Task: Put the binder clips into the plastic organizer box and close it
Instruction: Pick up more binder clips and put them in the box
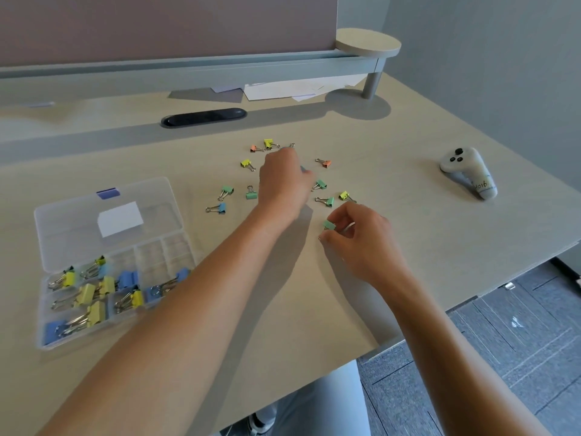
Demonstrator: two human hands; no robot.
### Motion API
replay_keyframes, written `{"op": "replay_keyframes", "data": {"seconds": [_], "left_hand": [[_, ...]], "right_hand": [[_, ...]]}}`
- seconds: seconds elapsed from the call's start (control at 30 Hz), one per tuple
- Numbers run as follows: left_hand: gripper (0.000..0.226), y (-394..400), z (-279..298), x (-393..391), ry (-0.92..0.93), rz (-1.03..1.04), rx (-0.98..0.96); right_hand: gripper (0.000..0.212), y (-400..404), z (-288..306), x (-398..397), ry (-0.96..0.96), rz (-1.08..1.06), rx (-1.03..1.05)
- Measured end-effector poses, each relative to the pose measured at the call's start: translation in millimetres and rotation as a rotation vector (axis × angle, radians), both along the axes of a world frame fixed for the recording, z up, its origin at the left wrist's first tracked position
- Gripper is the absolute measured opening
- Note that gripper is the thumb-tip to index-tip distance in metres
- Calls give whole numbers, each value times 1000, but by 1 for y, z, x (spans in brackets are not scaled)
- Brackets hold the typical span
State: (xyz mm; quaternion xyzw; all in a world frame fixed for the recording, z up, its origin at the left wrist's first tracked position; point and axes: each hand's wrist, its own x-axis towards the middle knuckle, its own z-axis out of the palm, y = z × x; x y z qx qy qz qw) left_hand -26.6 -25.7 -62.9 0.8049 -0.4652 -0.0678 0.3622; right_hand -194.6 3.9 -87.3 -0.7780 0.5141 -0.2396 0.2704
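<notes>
- Clear plastic organizer box (47, 309) lies open at the left of the worktop (408, 240), its lid (107, 221) folded back away from the person; the near compartments already hold yellow and blue binder clips, the far right ones look empty.
- Loose binder clips (226, 191) are scattered over the middle of the worktop, well apart from the box, their wire handles pointing every which way.
- Left hand (283, 180) reaches into the scatter with fingers curled down; something blue shows at the fingertips, but whether the grip has closed on it I cannot tell.
- Right hand (361, 240) pinches a green clip (329, 225) between thumb and fingertips, the grip closed on it; its coloured body points left, towards the box, and its long axis runs roughly left to right, with the handles hidden in the hand.
- Good practice, I judge: take each clip by the body, carry several per trip, and lay them flat along a compartment so the lid can shut.
- White controller (468, 173) sits at the far right, clear of the work.
</notes>
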Motion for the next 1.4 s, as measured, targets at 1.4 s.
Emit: {"op": "replay_keyframes", "data": {"seconds": [1.4], "left_hand": [[26,326,28,76,1567,274,-753]], "right_hand": [[7,105,35,185,-230,488,157]]}}
